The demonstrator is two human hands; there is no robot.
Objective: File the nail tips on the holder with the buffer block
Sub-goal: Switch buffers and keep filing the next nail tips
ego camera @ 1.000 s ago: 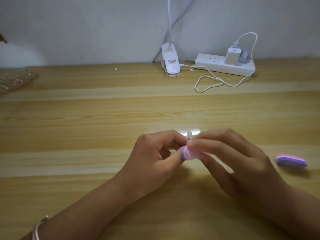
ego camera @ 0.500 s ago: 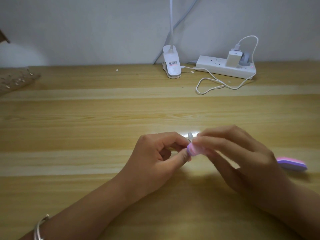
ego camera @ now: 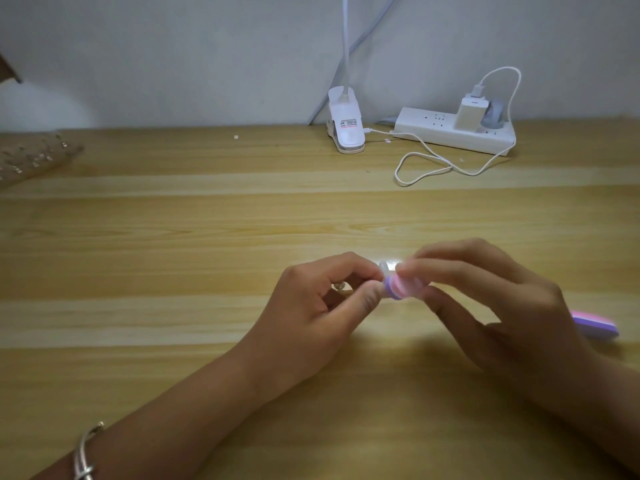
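Observation:
My left hand (ego camera: 322,306) pinches a small holder whose clear nail tip (ego camera: 383,266) sticks up between thumb and forefinger. Most of the holder is hidden inside the fingers. My right hand (ego camera: 491,306) grips a pink and purple buffer block (ego camera: 398,288) end-on and presses it against the nail tip. Both hands hover just above the wooden table (ego camera: 173,237) near its middle. A second pink and purple buffer block (ego camera: 594,325) lies flat on the table, to the right of my right hand.
A white clip lamp (ego camera: 346,128) stands at the back by the wall. Beside it lies a white power strip (ego camera: 453,135) with a charger and a looped white cable (ego camera: 426,168). A brown rack with small pieces (ego camera: 31,157) sits at the far left edge.
My right hand has slid the buffer block a little back and forth against the nail tip. My left hand has stayed almost still.

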